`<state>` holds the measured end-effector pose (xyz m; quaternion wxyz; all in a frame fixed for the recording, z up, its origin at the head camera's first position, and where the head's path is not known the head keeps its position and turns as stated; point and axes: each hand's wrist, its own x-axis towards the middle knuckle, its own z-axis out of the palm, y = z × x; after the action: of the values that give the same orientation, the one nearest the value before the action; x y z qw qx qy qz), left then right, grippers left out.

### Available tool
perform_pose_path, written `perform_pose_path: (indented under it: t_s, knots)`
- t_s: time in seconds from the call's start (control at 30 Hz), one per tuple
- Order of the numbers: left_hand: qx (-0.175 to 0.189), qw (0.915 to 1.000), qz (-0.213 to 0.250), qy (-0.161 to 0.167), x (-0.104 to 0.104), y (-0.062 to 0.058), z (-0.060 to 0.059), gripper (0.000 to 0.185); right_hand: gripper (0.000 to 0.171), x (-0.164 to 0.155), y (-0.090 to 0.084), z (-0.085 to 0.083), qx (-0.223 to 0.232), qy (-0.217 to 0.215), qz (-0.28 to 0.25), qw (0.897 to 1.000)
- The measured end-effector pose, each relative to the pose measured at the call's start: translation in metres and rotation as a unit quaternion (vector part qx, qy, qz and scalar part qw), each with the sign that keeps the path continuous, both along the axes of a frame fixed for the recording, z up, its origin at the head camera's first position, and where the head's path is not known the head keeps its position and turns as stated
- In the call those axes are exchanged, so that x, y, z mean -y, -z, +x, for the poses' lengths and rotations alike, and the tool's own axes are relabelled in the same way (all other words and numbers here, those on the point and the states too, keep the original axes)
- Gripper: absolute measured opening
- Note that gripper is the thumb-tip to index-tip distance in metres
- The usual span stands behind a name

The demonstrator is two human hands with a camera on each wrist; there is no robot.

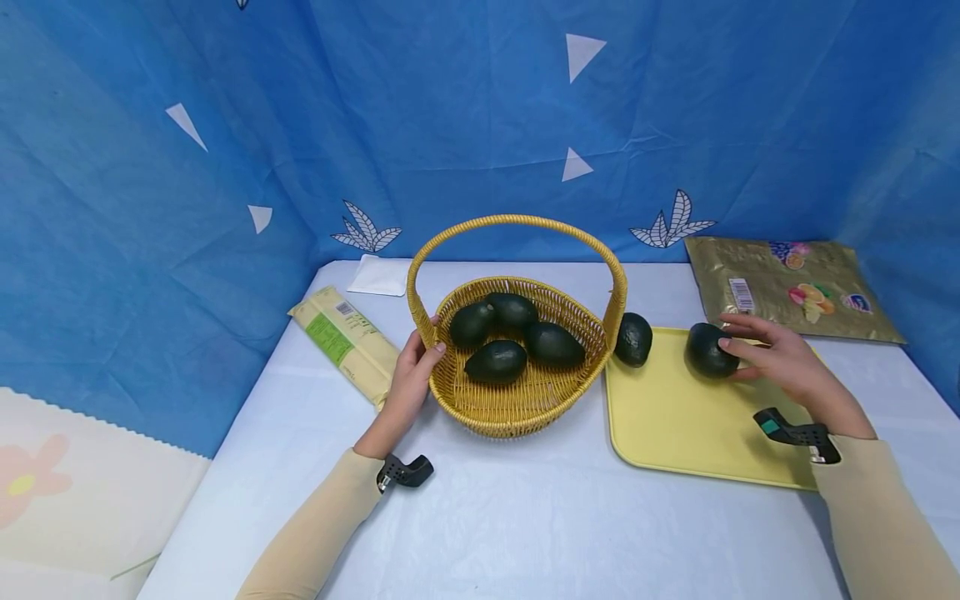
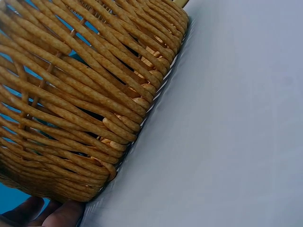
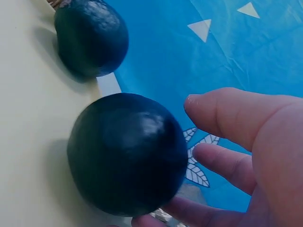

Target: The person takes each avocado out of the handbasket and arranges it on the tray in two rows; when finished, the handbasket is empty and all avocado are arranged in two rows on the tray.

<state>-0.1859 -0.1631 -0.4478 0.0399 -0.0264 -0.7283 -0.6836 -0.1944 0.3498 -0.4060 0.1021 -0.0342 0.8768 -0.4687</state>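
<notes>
A woven yellow basket (image 1: 517, 412) with a tall handle holds several dark green avocados (image 1: 497, 361). My left hand (image 1: 426, 352) grips its left rim, thumb hooked over the edge; in the left wrist view the basket wall (image 2: 71, 94) fills the frame with my fingertips (image 2: 52, 215) below it. My right hand (image 1: 733, 357) curls round one avocado (image 1: 707, 350) resting on the yellow tray (image 1: 690, 421). Seen from the right wrist, that avocado (image 3: 127, 153) sits between my thumb (image 3: 227, 113) and fingers. A second avocado (image 1: 633, 339) (image 3: 92, 38) lies at the tray's far left corner beside the basket.
A green-and-cream packet (image 1: 345, 342) lies left of the basket, with a white sachet (image 1: 378, 275) behind it. A gold fruit-printed bag (image 1: 787, 287) sits beyond the tray. Blue cloth walls close in the back and both sides. The pale tablecloth (image 2: 227, 118) stretches toward me.
</notes>
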Motion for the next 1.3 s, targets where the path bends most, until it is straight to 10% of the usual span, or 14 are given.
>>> perform_pose_path:
  t_s: [0.83,1.3]
  knots:
    - [-0.005,1.0,0.003,0.006,0.001,0.001,0.001,0.052,0.054,0.007,-0.038,0.02,-0.105,0.052,0.04,0.992]
    - [0.001,1.0,0.005,-0.004,-0.001,0.0,0.0,0.051,0.039,0.075,-0.054,0.037,-0.184,-0.089,-0.013,0.979]
